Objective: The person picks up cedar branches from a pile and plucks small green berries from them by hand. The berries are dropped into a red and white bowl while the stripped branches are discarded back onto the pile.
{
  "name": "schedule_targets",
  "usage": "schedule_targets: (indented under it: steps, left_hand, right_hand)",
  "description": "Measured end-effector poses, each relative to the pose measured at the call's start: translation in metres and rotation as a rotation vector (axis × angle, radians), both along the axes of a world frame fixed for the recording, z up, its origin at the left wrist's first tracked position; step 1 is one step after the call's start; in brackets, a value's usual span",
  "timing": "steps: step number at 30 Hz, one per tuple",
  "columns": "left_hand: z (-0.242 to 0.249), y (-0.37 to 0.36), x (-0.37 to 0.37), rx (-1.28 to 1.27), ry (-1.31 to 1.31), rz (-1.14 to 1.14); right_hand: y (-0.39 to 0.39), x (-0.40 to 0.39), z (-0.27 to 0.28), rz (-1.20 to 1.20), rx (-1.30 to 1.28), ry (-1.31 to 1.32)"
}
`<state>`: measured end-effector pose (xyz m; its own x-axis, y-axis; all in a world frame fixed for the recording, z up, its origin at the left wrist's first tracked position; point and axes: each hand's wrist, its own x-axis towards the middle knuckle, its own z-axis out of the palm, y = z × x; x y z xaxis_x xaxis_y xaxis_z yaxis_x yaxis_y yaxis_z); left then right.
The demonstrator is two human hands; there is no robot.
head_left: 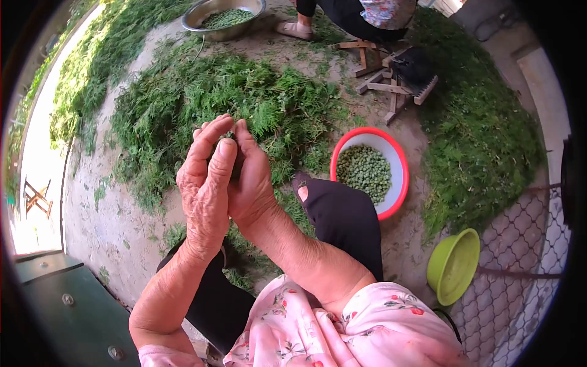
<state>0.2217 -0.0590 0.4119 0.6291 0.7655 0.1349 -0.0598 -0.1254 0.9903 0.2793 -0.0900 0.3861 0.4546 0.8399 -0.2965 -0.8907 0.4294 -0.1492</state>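
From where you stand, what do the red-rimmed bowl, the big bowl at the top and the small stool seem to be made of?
The red-rimmed bowl looks like plastic or enamel: smooth white wall, bright red edge; I cannot tell which. The big bowl looks like metal: grey, shiny rim with reflections. The small stool looks like bare, unpainted wood: pale crossed slats, with a dark seat whose material is unclear.

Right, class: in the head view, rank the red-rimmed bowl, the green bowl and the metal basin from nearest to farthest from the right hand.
1. Red-rimmed bowl, just right of the right hand.
2. Metal basin, top, beyond the greenery.
3. Green bowl, lower right by the wire fence.
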Motion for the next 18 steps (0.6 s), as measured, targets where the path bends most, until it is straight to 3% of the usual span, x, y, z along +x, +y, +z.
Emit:
schedule_targets:
  steps: [2,3,8,14,18]
  left_hand:
    - [0.015,-0.024,0.022,0.196,-0.031,-0.096]
    - [0.021,-0.037,0.034,0.225,-0.032,-0.130]
    - [0.016,-0.105,0.100,0.351,-0.026,-0.286]
    - [-0.037,-0.186,0.160,0.391,-0.023,-0.420]
    - [-0.033,-0.204,0.151,0.172,-0.065,-0.708]
  right_hand:
    - [-0.025,0.026,0.013,0.003,0.047,0.234]
    - [-0.039,0.038,0.007,-0.012,0.168,0.198]
    - [-0.116,0.094,0.010,-0.042,0.251,-0.003]
    - [-0.210,0.143,-0.050,-0.330,0.075,0.016]
    - [-0.259,0.172,-0.101,-0.541,-0.112,0.051]
